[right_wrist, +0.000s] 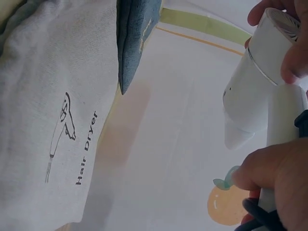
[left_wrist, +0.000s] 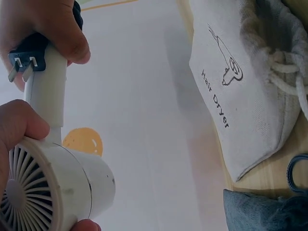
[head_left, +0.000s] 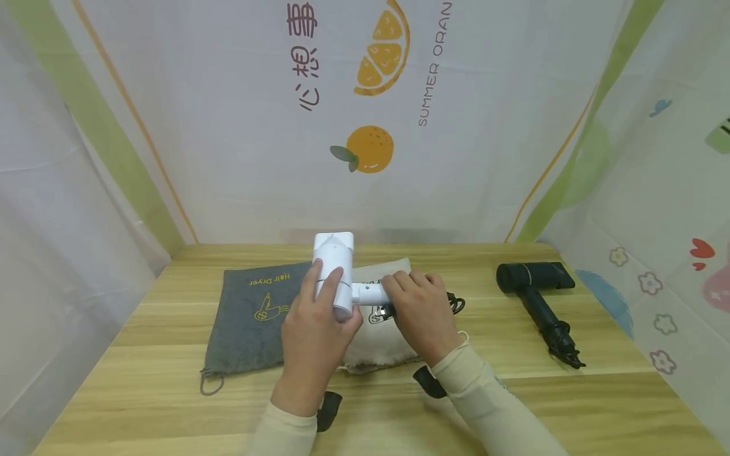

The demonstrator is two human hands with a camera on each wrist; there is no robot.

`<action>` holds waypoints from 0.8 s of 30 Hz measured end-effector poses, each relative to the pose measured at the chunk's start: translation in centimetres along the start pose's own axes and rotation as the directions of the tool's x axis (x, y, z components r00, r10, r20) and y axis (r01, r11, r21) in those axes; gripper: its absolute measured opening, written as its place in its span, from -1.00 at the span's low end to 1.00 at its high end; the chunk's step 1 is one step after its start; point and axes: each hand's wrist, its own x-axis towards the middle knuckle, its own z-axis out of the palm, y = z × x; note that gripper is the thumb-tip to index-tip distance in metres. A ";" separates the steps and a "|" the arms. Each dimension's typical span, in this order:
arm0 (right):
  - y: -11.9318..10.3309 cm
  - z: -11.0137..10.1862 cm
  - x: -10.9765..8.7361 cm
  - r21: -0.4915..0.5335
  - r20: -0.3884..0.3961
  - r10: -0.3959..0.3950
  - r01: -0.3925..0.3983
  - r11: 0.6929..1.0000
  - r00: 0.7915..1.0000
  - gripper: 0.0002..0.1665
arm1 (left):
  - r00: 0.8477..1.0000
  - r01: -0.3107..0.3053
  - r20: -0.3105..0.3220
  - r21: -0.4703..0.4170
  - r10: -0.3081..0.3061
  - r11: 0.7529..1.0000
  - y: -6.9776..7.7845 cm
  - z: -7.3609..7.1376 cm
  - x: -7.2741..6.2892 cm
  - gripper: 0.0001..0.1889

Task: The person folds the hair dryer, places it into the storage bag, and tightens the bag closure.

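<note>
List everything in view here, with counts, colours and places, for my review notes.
White hair dryer: 1, white, held in both hands
Its plug: 1, black with two metal prongs, against the dryer's handle
Its cord: 1, black, by the right grip
Black hair dryer: 1, black, right side of table, cord bunched at its handle end
Grey pouch: 1, dark grey, on the table, left of the pale one
Pale pouch: 1, off-white, on the table
Table: 1, wood-toned, below everything
Printed cloth: count unclear, mostly white, behind and beside the table
Dark pieces: 2, black, one by each wrist
Sleeves: 2, cream, on both forearms
Left grip: 1, bare, on the barrel
Right grip: 1, bare, on the handle
</note>
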 end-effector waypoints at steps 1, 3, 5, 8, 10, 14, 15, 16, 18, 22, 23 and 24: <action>0.0 0.0 0.0 0.006 0.000 0.002 -0.002 1.000 1.000 -0.73 | 1.000 -0.003 -0.004 -0.002 0.003 1.000 0.0 0.0 0.0 -0.36; 0.0 0.0 0.0 0.013 -0.001 0.007 -0.007 1.000 1.000 -0.74 | 1.000 -0.011 -0.010 -0.005 0.011 1.000 0.0 0.0 0.0 -0.37; -0.1 -0.1 0.0 0.018 -0.002 0.011 -0.011 1.000 1.000 -0.74 | 1.000 -0.018 -0.015 -0.006 0.018 1.000 -0.1 0.0 0.0 -0.37; 0.0 -0.2 0.1 0.026 -0.003 0.009 -0.009 1.000 1.000 -0.73 | 1.000 -0.024 -0.018 -0.009 0.024 1.000 -0.1 0.0 0.1 -0.38; 0.0 -0.2 0.1 0.027 -0.004 0.005 -0.004 1.000 1.000 -0.72 | 1.000 -0.025 -0.018 -0.012 0.025 1.000 -0.2 -0.1 0.1 -0.38; 0.0 -0.3 0.2 0.030 -0.007 -0.004 0.004 1.000 1.000 -0.70 | 1.000 -0.026 -0.010 -0.017 0.026 1.000 -0.2 -0.2 0.1 -0.39; 0.0 -0.3 0.2 0.031 -0.007 -0.004 0.004 1.000 1.000 -0.69 | 1.000 -0.028 -0.008 -0.016 0.028 0.999 -0.2 -0.3 0.1 -0.39; 0.0 -0.3 0.2 0.034 -0.008 -0.005 0.005 0.999 1.000 -0.69 | 1.000 -0.030 -0.006 -0.014 0.029 0.999 -0.2 -0.3 0.1 -0.40; 0.0 -0.3 0.1 0.039 -0.008 -0.007 0.007 0.999 1.000 -0.68 | 0.999 -0.033 -0.002 -0.009 0.033 0.999 -0.2 -0.4 0.1 -0.40; 0.1 -0.2 0.1 0.046 -0.006 -0.010 0.010 0.999 1.000 -0.67 | 0.999 -0.036 0.006 0.005 0.036 0.999 -0.3 -0.5 0.0 -0.41; 0.1 -0.2 0.1 0.045 -0.006 -0.011 0.011 0.999 1.000 -0.67 | 0.999 -0.036 0.009 0.008 0.036 0.999 -0.3 -0.5 0.0 -0.41; 0.1 -0.2 0.0 0.044 -0.006 -0.011 0.012 0.999 1.000 -0.67 | 0.999 -0.035 0.013 0.010 0.035 0.999 -0.3 -0.5 0.0 -0.41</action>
